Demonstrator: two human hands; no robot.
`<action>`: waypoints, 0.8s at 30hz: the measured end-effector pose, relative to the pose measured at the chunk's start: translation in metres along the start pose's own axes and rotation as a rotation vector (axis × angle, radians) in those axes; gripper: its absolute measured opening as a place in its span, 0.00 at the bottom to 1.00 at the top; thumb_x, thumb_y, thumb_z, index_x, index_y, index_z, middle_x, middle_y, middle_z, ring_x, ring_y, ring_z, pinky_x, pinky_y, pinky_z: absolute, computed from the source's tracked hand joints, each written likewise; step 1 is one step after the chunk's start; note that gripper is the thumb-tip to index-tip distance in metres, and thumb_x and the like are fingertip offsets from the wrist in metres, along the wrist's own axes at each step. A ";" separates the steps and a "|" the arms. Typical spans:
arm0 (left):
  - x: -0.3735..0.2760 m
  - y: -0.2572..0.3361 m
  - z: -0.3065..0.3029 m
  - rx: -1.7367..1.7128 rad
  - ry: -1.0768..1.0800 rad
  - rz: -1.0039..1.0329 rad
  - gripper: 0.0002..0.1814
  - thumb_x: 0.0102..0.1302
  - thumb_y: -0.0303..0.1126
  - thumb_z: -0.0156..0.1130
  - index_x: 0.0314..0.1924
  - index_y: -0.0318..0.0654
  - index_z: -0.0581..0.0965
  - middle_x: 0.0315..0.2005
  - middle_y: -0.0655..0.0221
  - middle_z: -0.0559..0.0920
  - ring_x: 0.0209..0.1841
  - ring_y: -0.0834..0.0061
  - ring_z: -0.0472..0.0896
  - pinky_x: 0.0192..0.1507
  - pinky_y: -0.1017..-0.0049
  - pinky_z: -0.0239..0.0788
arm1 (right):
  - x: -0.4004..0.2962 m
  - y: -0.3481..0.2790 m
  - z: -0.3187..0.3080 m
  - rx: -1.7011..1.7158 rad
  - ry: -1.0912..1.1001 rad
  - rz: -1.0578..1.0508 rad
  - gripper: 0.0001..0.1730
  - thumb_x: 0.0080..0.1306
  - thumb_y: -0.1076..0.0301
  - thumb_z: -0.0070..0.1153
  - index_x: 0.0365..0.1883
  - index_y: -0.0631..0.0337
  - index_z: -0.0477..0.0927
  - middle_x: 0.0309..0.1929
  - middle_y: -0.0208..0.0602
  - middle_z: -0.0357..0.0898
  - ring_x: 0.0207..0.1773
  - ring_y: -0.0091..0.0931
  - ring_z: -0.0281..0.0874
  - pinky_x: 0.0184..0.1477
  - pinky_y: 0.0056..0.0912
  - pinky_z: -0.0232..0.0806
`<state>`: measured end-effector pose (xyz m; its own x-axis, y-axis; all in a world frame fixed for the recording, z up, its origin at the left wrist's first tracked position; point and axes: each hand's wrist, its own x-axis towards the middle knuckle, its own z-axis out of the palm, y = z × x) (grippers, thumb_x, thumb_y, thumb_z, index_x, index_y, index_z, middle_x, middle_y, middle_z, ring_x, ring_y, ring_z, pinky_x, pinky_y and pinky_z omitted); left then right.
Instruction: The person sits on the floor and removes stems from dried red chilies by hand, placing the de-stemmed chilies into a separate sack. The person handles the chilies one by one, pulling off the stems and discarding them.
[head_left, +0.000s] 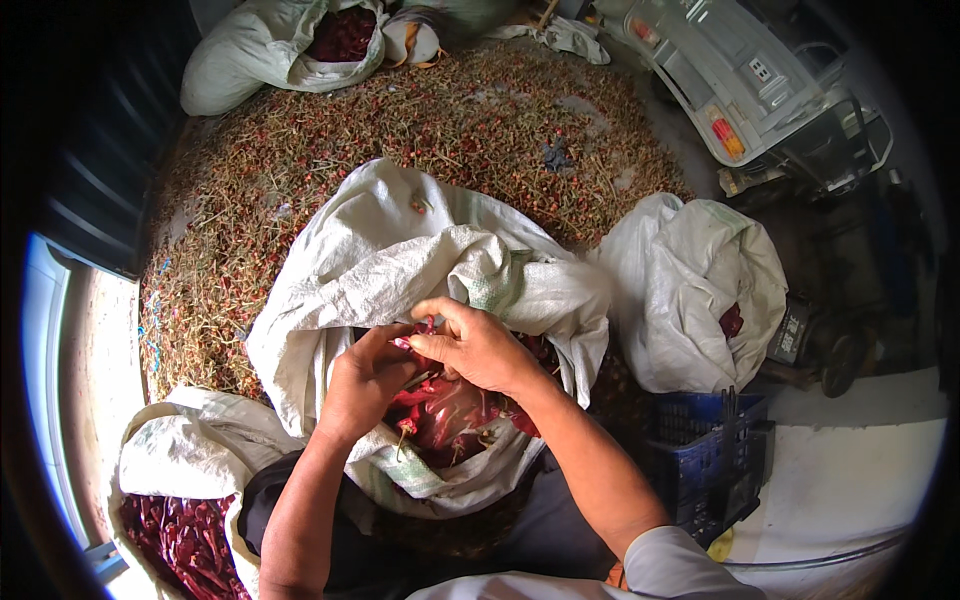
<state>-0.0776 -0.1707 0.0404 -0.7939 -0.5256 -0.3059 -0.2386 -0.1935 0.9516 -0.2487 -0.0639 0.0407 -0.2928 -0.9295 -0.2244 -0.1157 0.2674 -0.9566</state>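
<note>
Both hands meet over the mouth of a white woven sack (435, 270) standing between my knees. Dried red chili peppers (442, 416) fill its opening, some with pale stems. My left hand (367, 379) curls around a dark red chili pepper (401, 343), its thumb and fingertips close together. Against the same pepper my right hand (476, 345) pinches with thumb and forefinger near its end. The fingers partly hide the pepper, so its full length cannot be seen.
Broken stems (480, 127) and red bits cover the floor ahead. An open sack of chilies (176, 540) stands at lower left, another sack (697, 285) at right. A blue plastic crate (686, 457) sits by my right side. A three-wheeled vehicle (750, 75) is parked at upper right.
</note>
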 end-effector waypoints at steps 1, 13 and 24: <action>0.000 0.003 -0.001 -0.041 -0.012 -0.005 0.25 0.65 0.19 0.63 0.62 0.30 0.73 0.43 0.60 0.86 0.47 0.73 0.83 0.53 0.73 0.76 | 0.002 0.004 -0.001 0.012 0.014 -0.029 0.20 0.68 0.61 0.65 0.48 0.68 0.77 0.26 0.32 0.80 0.26 0.20 0.76 0.30 0.28 0.69; 0.001 0.021 0.003 -0.725 0.108 -0.126 0.17 0.76 0.42 0.56 0.54 0.37 0.75 0.45 0.65 0.83 0.50 0.68 0.81 0.52 0.66 0.74 | -0.005 -0.024 0.014 -0.104 0.360 -0.258 0.04 0.70 0.71 0.61 0.39 0.62 0.80 0.32 0.31 0.83 0.32 0.21 0.83 0.35 0.28 0.77; -0.005 0.018 -0.007 -0.425 0.155 0.000 0.25 0.69 0.21 0.58 0.66 0.31 0.70 0.45 0.70 0.79 0.47 0.78 0.77 0.55 0.75 0.69 | -0.010 -0.024 0.021 -0.247 0.244 -0.269 0.12 0.70 0.64 0.64 0.42 0.65 0.81 0.37 0.36 0.86 0.37 0.21 0.85 0.38 0.25 0.76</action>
<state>-0.0739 -0.1768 0.0591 -0.6930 -0.6374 -0.3369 0.0379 -0.4989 0.8658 -0.2227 -0.0667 0.0624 -0.4334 -0.8950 0.1059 -0.4337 0.1042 -0.8950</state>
